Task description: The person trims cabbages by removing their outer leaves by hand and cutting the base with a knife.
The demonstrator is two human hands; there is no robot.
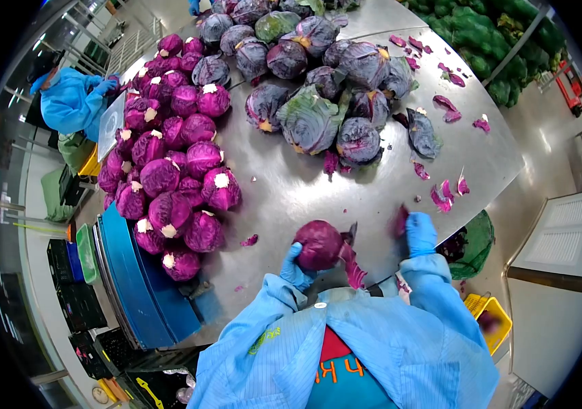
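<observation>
A person is cradling a purple cabbage (319,244) close to the body over a steel worktop (284,194).

The left hand (295,270), gloved in blue, is wrapping its fingers around the cabbage's 8 o'clock side, while a loose leaf (353,270) is hanging at its 4 o'clock. From the cabbage, the right hand (421,235) is hovering at 3 o'clock beside a blurred purple piece (400,222); whether its fingers are gripping that piece, one cannot tell. Smooth purple heads (159,176) are crowding 10 o'clock, darker leafy heads (359,140) are heaping up at 12, and scraps (443,200) are lying at 2. Beyond the smooth heads, another person (76,102) in blue is standing.
</observation>
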